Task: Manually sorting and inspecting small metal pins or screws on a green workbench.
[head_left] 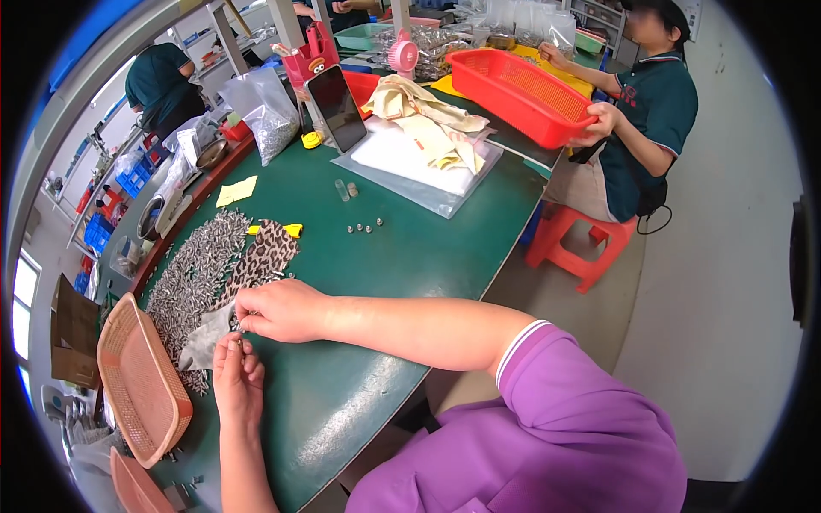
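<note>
A large heap of small silver metal parts (192, 269) lies on the green table at the left. Right beside its near edge, my left hand (238, 385) is raised with thumb and fingertips pinched together; what they hold is too small to name. My right hand (286, 309) reaches across from the right, just above the left fingertips, its fingers curled closed over the parts, and their contents are hidden. A leopard-print cloth (267, 252) and a pale grey cloth (205, 338) lie against the heap next to my hands.
An empty-looking peach basket (141, 376) stands at the left edge. Several small metal pieces (365, 228) sit mid-table near two small cylinders (346, 190). Behind are a phone (336, 107), cloths (423, 115) and a bag of parts (267, 115). A co-worker holds a red basket (513, 98).
</note>
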Demonstrator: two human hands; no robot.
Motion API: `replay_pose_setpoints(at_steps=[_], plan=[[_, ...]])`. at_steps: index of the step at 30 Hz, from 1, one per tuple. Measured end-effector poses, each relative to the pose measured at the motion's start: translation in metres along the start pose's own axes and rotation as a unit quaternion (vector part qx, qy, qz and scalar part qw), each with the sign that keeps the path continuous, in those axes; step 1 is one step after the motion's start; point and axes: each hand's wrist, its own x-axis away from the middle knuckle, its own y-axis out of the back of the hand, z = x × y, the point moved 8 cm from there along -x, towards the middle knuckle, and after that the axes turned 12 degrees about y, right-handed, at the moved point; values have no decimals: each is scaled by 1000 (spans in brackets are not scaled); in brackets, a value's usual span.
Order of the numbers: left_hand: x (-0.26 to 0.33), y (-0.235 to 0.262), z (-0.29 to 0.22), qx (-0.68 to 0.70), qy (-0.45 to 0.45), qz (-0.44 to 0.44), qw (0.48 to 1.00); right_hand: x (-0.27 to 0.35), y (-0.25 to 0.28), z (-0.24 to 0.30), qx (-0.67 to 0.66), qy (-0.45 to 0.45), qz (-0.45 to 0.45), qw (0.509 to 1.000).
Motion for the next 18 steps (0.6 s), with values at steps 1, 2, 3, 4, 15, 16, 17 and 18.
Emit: replay_pose_setpoints(at_steps=[1,2,3,4,15,16,17,18], plan=[[0,-1,0,4,4,0,1000,1,0,0,1,-3,5,1000],[0,-1,0,4,4,0,1000,1,0,0,1,-4,9,1000],[-1,-2,1,11,10,2,1000,1,0,0,2,-5,9,1000],[-1,-2,2,18,15,5,1000,1,1,-1,2,-5,9,1000],[4,0,-7,21,-5,49,999,-5,8,-13,-3,-22,-53,998],[3,-10,-6,17,1,57,998,-3,13,-19,-5,-38,-63,997],[4,-16,-6,17,-5,66,998,-4,18,-19,4,-37,-62,997],[7,-22,-6,9,-6,75,997,-3,19,-21,4,-42,-67,997]])
